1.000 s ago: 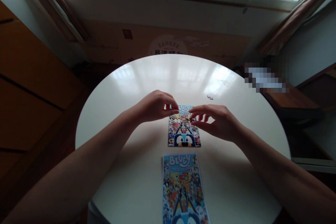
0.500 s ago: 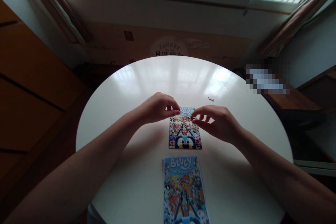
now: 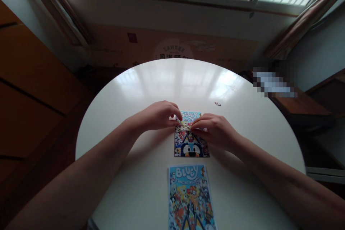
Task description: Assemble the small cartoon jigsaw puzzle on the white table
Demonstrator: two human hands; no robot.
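A colourful jigsaw puzzle [image 3: 192,147] lies on the white round table, partly covered by both hands. My left hand [image 3: 164,115] is at its upper left edge, thumb and forefinger apart with a gap between them and nothing visible in it. Over the puzzle's middle right, my right hand [image 3: 215,129] has its fingertips pinched together on the surface; what they hold, if anything, is too small to name. A printed picture sheet [image 3: 190,194] with the same design lies nearer to me. Beyond the right hand are a few small loose puzzle pieces [image 3: 217,104].
The round table [image 3: 129,194] fills the middle of the view. A wooden bench or desk [image 3: 302,104] stands beyond it at the right, an orange-brown cabinet [image 3: 35,97] at the left. Windows and curtains are at the back.
My right hand has moved left and down onto the middle of the puzzle. My left hand has shifted slightly left and down, with its thumb and forefinger now farther apart.
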